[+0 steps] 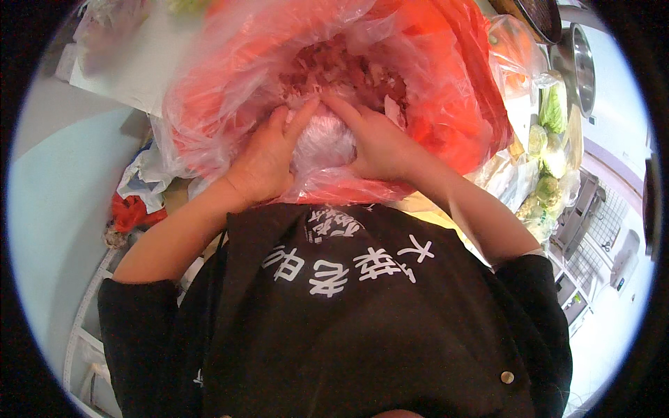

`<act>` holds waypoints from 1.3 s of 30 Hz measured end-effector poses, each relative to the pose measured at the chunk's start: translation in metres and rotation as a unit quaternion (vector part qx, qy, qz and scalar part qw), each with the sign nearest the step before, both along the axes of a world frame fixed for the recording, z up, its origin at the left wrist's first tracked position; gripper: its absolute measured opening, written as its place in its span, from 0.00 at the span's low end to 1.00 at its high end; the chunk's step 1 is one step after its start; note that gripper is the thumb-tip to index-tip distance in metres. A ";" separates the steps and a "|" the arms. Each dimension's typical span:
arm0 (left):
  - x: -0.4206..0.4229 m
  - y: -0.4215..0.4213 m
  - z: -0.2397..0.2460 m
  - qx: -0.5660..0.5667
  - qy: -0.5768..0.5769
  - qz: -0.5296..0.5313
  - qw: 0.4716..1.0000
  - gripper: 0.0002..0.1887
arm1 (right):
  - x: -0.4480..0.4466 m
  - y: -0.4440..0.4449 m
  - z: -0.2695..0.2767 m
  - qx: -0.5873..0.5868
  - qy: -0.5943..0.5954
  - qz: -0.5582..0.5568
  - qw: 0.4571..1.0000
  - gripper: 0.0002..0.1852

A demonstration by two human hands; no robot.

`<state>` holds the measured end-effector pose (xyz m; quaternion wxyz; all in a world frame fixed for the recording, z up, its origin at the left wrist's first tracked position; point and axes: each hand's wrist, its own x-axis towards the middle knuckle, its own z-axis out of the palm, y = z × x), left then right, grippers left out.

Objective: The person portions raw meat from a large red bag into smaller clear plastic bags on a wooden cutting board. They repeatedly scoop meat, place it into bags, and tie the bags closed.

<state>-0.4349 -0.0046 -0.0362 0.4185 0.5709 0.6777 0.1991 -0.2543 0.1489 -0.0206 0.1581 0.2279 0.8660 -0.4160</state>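
Note:
A large red plastic bag [449,104], lined with clear plastic film [230,78], gapes wide in front of me. Dark red pieces that look like raw meat [345,62] lie inside it. Near the bag's close edge sits a rounded bundle in crinkled clear plastic [323,138]; what it contains cannot be made out. My left hand [264,157] grips its left side, and my right hand [384,141] holds the right side. The fingertips of both hands nearly meet over its far end.
Right of the bag are orange vegetables in clear plastic [512,52], a wrapped leafy cabbage [554,109] and a metal bowl [581,70]. To the left lie a white board [130,62], a crumpled white bag [149,172] and a red bag [130,214]. My black apron [334,324] bears writing.

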 end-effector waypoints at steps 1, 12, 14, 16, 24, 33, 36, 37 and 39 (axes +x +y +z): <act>0.000 0.001 -0.005 0.014 -0.009 0.022 1.000 0.53 | -0.001 0.000 -0.003 -0.008 0.000 -0.015 1.000 0.57; -0.020 0.023 -0.019 0.058 -0.223 0.142 0.963 0.35 | -0.020 0.021 0.000 -0.440 -0.022 -0.247 0.863 0.35; -0.037 0.033 0.013 -0.093 -0.407 0.152 0.896 0.28 | -0.026 0.027 0.010 -0.563 -0.014 -0.311 0.765 0.27; -0.046 0.041 0.017 -0.153 -0.534 0.139 0.820 0.18 | -0.025 0.039 0.017 -0.618 0.014 -0.327 0.715 0.23; -0.059 0.073 0.053 -0.114 -0.606 -0.029 0.787 0.14 | 0.007 0.034 0.087 -0.605 0.147 -0.422 0.660 0.23; 0.051 0.113 0.144 -0.116 -0.537 -0.173 0.817 0.15 | 0.145 0.000 0.165 -0.619 0.325 -0.394 0.597 0.27; 0.117 0.123 0.164 -0.172 -0.572 -0.116 0.794 0.16 | 0.201 -0.007 0.169 -0.627 0.332 -0.442 0.550 0.28; 0.136 0.131 0.159 -0.202 -0.574 -0.107 0.786 0.15 | 0.217 -0.011 0.169 -0.628 0.346 -0.452 0.531 0.28; 0.175 0.155 0.133 -0.268 -0.561 -0.101 0.777 0.13 | 0.261 -0.011 0.153 -0.639 0.357 -0.471 0.493 0.29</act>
